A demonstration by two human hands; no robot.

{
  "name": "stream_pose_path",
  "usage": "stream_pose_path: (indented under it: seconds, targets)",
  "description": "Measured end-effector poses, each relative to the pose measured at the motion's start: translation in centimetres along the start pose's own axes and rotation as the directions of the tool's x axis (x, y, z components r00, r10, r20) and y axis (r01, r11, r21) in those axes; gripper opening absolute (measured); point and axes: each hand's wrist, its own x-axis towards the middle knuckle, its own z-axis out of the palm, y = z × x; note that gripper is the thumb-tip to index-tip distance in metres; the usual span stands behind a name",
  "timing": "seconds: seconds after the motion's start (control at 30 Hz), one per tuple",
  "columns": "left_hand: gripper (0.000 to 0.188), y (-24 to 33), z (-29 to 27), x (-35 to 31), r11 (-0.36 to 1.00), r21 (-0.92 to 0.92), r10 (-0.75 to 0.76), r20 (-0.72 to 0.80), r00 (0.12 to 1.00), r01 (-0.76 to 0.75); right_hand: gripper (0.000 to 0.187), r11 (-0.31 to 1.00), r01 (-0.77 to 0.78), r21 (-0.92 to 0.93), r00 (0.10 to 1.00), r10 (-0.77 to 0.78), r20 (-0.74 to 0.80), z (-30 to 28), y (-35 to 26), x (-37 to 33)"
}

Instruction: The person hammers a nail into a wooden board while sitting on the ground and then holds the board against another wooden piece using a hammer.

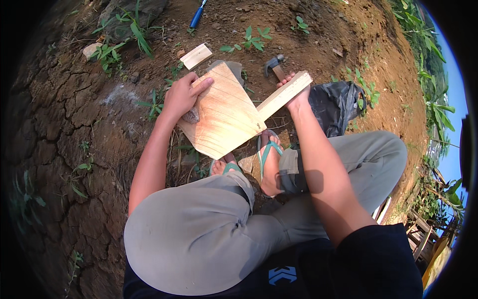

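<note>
Grey trousers (189, 244) lie nearest, with cracked soil (69, 139) beyond. Tilted above the feet (271, 167), the board (226, 110) looks stiff, fairly light and dry rather than slippery; its straight sides should give the surest hold, away from the corners. The left hand (183, 97) is clamped on its upper-left edge, thumb on top. Wider room seems to be leftward, over soil; the feet crowd its lower edge, and rightward sits the bag (338, 107). The right hand (300, 96) is closed round the stick (284, 95), whose rough far end may splinter. Just past the board's top lies the offcut (196, 56); the hammer (275, 62) is by the right fingers.
</note>
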Motion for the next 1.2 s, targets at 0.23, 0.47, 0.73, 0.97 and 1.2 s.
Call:
stream_pose_path:
  seconds: [0.23,0.47,0.73,0.97,1.2]
  targets:
    - [0.070,1.8,-3.3,1.7,0.991,0.133,0.003,0.112,0.994,-0.018,0.024,0.995,0.013,-0.102,0.986,-0.029,-0.165,-2.3,2.0,0.0]
    - [0.066,0.2,-2.6,-0.6,0.985,0.111,-0.129,-0.004,0.992,0.128,0.040,0.867,0.040,-0.497,0.987,-0.113,-0.117,0.3,1.7,-0.6]
    - [0.066,-2.0,-1.8,-4.2,0.967,-0.084,-0.252,-0.154,0.956,0.241,0.053,0.758,0.099,-0.645,0.995,-0.067,0.074,7.1,1.3,-1.5]
    - [0.071,-2.0,0.6,-5.3,0.951,-0.146,-0.291,-0.110,0.950,0.274,0.073,0.284,0.330,-0.900,0.941,-0.172,0.291,7.6,1.1,1.1]
    - [0.068,-1.9,2.7,-9.0,0.926,-0.140,-0.369,-0.121,0.922,0.352,0.085,-0.490,0.493,-0.718,0.818,-0.019,0.574,15.8,3.6,-4.9]
